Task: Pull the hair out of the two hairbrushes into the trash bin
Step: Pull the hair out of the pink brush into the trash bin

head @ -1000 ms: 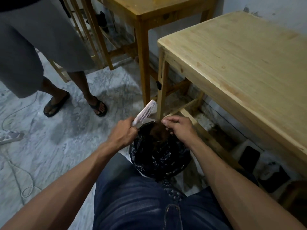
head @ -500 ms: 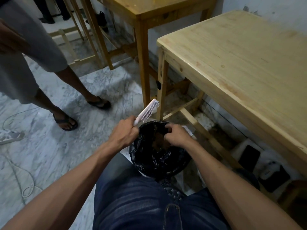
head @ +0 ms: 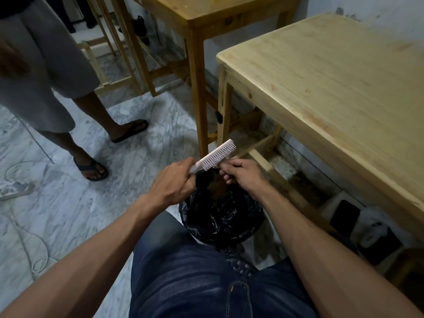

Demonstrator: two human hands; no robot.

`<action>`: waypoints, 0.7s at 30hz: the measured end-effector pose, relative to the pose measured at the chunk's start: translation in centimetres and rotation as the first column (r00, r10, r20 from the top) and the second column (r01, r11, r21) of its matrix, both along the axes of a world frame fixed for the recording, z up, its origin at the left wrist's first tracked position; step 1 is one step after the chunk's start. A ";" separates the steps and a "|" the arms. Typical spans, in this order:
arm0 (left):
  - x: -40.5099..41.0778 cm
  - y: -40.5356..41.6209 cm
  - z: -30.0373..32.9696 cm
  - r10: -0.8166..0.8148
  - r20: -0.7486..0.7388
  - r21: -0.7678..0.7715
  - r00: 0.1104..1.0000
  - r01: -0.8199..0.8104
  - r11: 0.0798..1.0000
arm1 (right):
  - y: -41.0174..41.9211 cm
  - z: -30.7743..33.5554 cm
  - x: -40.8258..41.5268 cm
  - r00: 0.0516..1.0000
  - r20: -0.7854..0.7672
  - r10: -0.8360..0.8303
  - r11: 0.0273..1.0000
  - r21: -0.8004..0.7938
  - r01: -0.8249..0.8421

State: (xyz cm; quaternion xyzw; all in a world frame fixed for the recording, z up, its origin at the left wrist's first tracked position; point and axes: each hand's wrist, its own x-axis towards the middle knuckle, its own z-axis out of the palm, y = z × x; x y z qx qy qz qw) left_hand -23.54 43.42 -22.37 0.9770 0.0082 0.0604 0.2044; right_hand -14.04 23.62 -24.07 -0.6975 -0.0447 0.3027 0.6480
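Note:
A pale pink hairbrush [head: 218,154] is held by its handle in my left hand [head: 174,180], bristles facing down and to the right, just above the trash bin [head: 220,216]. The bin is lined with a black plastic bag and sits on the floor in front of my knees. A brownish clump of hair [head: 216,188] lies inside the bin. My right hand [head: 241,173] is raised at the brush, fingertips pinched at the bristles near the handle end. Whether hair is between those fingers I cannot tell. Only one brush is visible.
A light wooden table [head: 332,88] stands to the right, a darker wooden table [head: 202,42] behind the bin. A person in grey shorts and black sandals [head: 91,167] stands at the left. White cables [head: 27,237] lie on the marble floor. Bags sit under the right table.
My right hand rose out of the bin and came back up to the brush bristles. The standing person shifted their feet.

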 end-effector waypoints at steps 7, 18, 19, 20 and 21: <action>-0.8 1.6 -1.4 0.117 -0.097 0.053 0.988 -0.112 0.992 | -1.2 -0.3 0.0 0.993 0.042 -0.113 0.993 0.046 0.111; -0.6 1.4 -0.6 0.168 -0.248 -0.225 0.954 -0.225 0.948 | 0.0 0.2 -0.9 0.908 0.065 0.413 0.773 -0.552 -0.312; -0.5 1.0 -0.3 0.160 -0.285 -0.321 0.945 -0.251 0.913 | 0.2 0.5 -0.9 0.886 0.118 0.448 0.731 -0.619 -0.287; -0.4 0.7 0.1 0.153 -0.321 -0.417 0.935 -0.284 0.863 | 0.3 0.6 -0.9 0.878 0.160 0.451 0.715 -0.654 -0.248; -0.3 0.4 0.4 0.142 -0.355 -0.503 0.924 -0.316 0.804 | 0.4 0.8 -0.8 0.887 0.178 0.426 0.718 -0.663 -0.212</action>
